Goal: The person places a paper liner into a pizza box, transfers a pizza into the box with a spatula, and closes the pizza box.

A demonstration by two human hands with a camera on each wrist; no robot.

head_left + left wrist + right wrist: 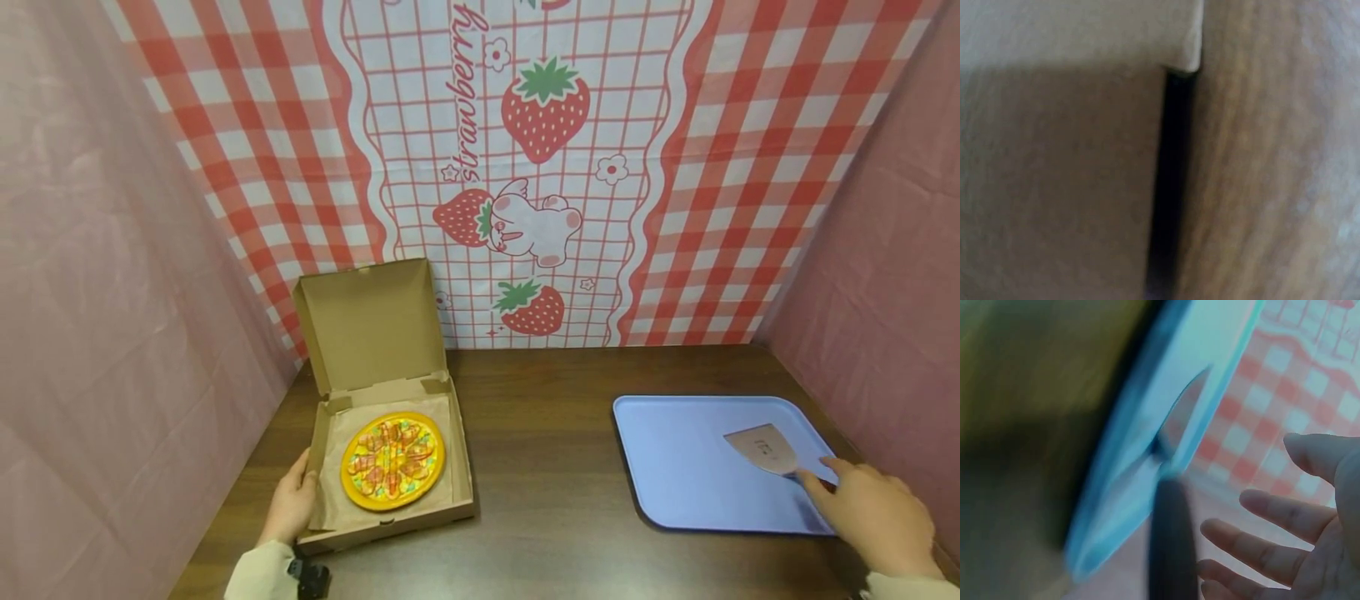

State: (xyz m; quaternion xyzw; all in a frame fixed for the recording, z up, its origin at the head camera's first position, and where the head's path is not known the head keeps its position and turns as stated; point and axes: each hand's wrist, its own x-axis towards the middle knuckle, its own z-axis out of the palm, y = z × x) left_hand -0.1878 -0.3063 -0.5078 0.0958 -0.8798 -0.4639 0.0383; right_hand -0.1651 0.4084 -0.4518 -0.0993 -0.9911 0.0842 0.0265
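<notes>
Head view: the left hand [288, 507] touches the box [378, 329] by its left edge; I can't tell if it pinches. Pizza [393, 461] sits inside. Wide table [543, 467] lies between box and blue tray [675, 462], with the spatula [767, 448] on top.
Right wrist: the right hand [1300, 534] spreads its fingers beside the handle [1174, 544].
</notes>
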